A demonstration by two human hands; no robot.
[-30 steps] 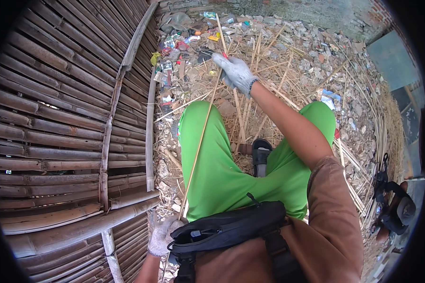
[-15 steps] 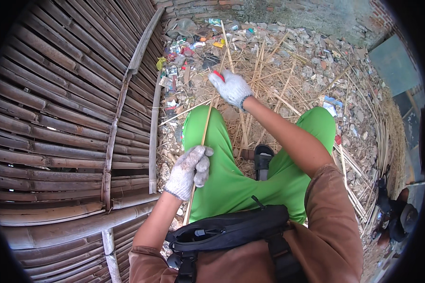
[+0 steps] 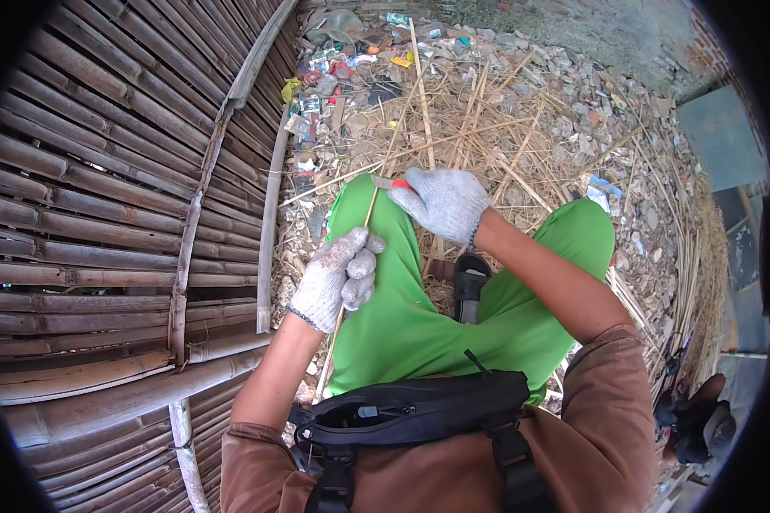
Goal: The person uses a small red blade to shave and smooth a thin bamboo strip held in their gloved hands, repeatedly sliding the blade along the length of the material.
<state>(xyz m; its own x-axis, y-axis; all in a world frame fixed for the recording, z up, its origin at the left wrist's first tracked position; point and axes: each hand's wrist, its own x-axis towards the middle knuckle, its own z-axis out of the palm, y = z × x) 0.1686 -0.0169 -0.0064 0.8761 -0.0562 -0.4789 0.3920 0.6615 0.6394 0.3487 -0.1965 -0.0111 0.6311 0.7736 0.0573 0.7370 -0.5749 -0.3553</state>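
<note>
My left hand (image 3: 335, 278), in a white knit glove, is closed around a thin bamboo strip (image 3: 371, 205). The strip slants over my left thigh, its lower part running back past my wrist and its upper part reaching toward the ground ahead. In my gloved right hand (image 3: 445, 203) is a small knife (image 3: 399, 184) with a red handle. Its short blade points left and lies at the strip, just above my left hand; whether the edge bites into it I cannot tell. Green trousers (image 3: 419, 342) cover my bent legs under both hands.
A bamboo slat wall (image 3: 103, 248) stands close on my left. Loose bamboo strips (image 3: 479, 128) and shavings litter the stony ground ahead, with plastic rubbish (image 3: 338, 68) behind. A black waist bag (image 3: 419, 406) sits at my lap. More strips (image 3: 684, 265) lie to the right.
My right hand has drawn the knife back along the strip, toward my body and my left hand. The left hand has shifted slightly forward, still gripping the strip.
</note>
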